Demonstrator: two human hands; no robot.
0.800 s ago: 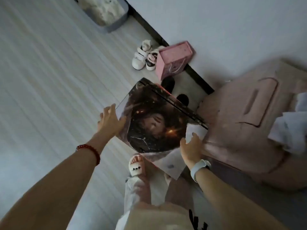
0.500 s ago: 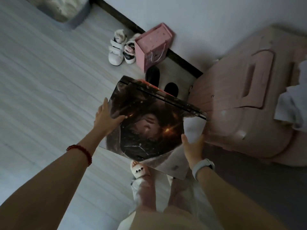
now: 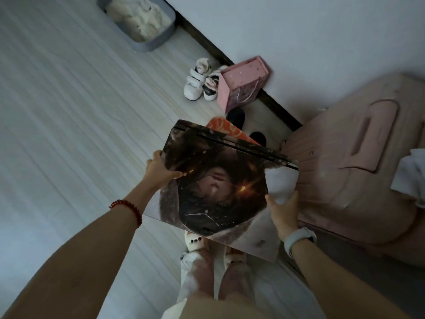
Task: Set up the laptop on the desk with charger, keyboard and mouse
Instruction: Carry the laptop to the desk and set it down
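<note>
The closed laptop [image 3: 216, 187], its lid covered by a dark printed picture, is held in the air above the floor in front of me. My left hand [image 3: 158, 171] grips its left edge, thumb lying on the lid. My right hand [image 3: 284, 211] grips the right edge near the front corner, thumb on top. Something orange [image 3: 226, 130] peeks out behind the laptop's far edge. No charger, keyboard, mouse or desk is in view.
A pink suitcase [image 3: 358, 166] lies at the right with white cloth [image 3: 411, 176] on it. A pink gift bag [image 3: 241, 82], small white shoes [image 3: 200, 81] and dark slippers [image 3: 235, 116] stand by the wall. A grey tray [image 3: 140, 19] sits far left. My slippered feet [image 3: 195, 242] are below.
Both hands have taken firm hold of the laptop's side edges and lifted it off the suitcase toward me. The view has tilted, bringing the grey tray back into sight.
</note>
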